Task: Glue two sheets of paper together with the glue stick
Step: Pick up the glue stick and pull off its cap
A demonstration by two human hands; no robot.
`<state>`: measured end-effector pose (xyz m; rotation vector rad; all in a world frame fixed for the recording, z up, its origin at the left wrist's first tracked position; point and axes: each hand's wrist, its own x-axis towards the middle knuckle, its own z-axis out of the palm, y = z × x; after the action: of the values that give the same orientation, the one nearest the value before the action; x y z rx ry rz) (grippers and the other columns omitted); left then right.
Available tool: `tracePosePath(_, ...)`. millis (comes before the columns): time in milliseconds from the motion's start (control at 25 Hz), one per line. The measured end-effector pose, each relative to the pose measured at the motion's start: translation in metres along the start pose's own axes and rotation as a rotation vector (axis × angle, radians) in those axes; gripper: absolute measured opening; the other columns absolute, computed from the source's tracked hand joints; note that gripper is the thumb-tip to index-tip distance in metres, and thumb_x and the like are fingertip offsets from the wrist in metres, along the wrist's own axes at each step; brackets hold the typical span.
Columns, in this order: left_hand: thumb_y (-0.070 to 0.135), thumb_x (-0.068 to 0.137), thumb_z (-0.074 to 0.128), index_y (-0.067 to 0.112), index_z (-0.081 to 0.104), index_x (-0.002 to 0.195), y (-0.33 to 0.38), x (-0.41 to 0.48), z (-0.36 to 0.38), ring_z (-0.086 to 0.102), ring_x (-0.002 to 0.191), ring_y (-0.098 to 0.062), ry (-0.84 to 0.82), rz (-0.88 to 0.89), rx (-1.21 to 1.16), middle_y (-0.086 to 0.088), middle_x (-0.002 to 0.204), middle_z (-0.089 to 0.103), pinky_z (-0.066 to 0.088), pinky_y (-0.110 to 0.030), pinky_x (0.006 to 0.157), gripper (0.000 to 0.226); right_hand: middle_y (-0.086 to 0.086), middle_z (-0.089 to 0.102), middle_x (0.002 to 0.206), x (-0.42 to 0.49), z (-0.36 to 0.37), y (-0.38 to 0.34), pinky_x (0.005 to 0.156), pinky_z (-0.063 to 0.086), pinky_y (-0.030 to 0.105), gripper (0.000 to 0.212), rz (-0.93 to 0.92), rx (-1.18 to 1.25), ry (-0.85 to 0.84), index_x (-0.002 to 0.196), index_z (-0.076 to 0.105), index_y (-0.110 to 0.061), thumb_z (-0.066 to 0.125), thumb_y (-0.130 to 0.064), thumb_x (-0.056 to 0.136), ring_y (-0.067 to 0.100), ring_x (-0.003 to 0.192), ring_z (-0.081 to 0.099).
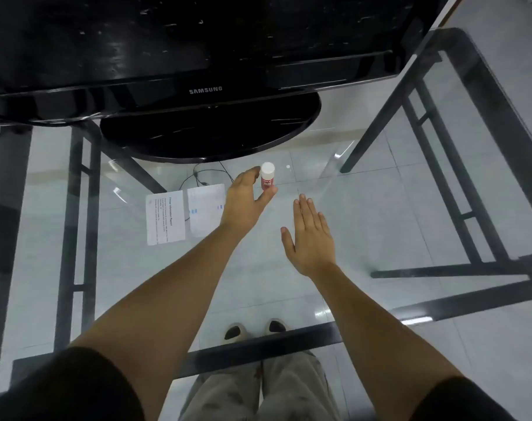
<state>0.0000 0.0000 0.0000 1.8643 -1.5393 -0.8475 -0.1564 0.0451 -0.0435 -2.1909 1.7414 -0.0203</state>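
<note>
Left hand (246, 202) closes round the upright glue stick (267, 176), right hand (312, 238) flat and empty; uncapping apparently comes next, sheets (182, 215) unglued.

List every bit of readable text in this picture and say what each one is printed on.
"SAMSUNG": on the lower edge of the black monitor.
Left sheet of paper: printed heading and lines, too small to read surely.
Right sheet of paper: faint print, unreadable.
Glue stick in the left hand: red label, blurred.
</note>
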Motion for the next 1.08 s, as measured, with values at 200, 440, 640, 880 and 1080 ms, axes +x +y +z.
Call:
tracePosePath(200, 0.028, 0.085, 0.065, 0.007, 0.055, 0.114, 0.000, 0.010, 0.003, 0.057, 0.107, -0.022, 0.028, -0.003, 0.012, -0.010, 0.116, 0.063, 0.038, -0.023, 0.085, 0.038, 0.004, -0.001, 0.158, -0.001, 0.001, 0.001, 0.114, -0.006, 0.031, 0.065, -0.010, -0.025, 0.019, 0.148, 0.002, -0.014, 0.012, -0.050, 0.094, 0.018, 0.145, -0.005)
tracePosePath(440, 0.027, 0.087, 0.061, 0.004, 0.057, 0.107, 0.003, 0.008, -0.002, 0.058, 0.093, -0.018, 0.020, 0.010, 0.004, -0.010, 0.106, 0.065, 0.040, -0.022, 0.080, 0.031, 0.003, 0.003, 0.158, 0.001, 0.000, 0.002, 0.113, -0.006, 0.030, 0.063, -0.020, -0.001, 0.009, 0.148, 0.005, -0.014, 0.017, -0.048, 0.096, 0.019, 0.145, -0.002)
tracePosePath(640, 0.029, 0.089, 0.055, 0.016, 0.055, 0.089, 0.000, -0.009, -0.020, 0.055, 0.070, -0.007, -0.068, 0.056, -0.045, -0.002, 0.086, 0.057, 0.039, -0.007, 0.058, 0.014, 0.012, 0.055, 0.131, 0.022, -0.039, 0.003, 0.103, 0.032, 0.025, 0.037, 0.061, 0.506, 0.173, 0.127, 0.052, -0.007, 0.041, -0.026, 0.098, 0.025, 0.122, 0.048)
tracePosePath(880, 0.030, 0.095, 0.046, 0.010, 0.058, 0.108, -0.001, -0.017, -0.030, 0.053, 0.080, -0.020, -0.228, 0.136, 0.060, -0.005, 0.089, 0.051, 0.038, -0.025, 0.071, 0.027, -0.007, 0.063, 0.109, 0.054, -0.093, -0.013, 0.084, 0.044, 0.012, 0.033, 0.049, 0.939, 0.002, 0.117, 0.061, -0.022, 0.053, -0.041, 0.091, 0.008, 0.100, 0.059)
tracePosePath(1080, 0.030, 0.095, 0.045, 0.008, 0.057, 0.111, 0.003, -0.017, -0.034, 0.049, 0.078, -0.018, -0.223, 0.185, 0.110, -0.004, 0.087, 0.047, 0.035, -0.025, 0.069, 0.029, -0.003, 0.067, 0.098, 0.058, -0.098, -0.023, 0.085, 0.052, 0.021, 0.022, -0.001, 1.002, -0.011, 0.106, 0.065, -0.020, 0.066, -0.026, 0.085, 0.011, 0.092, 0.064)
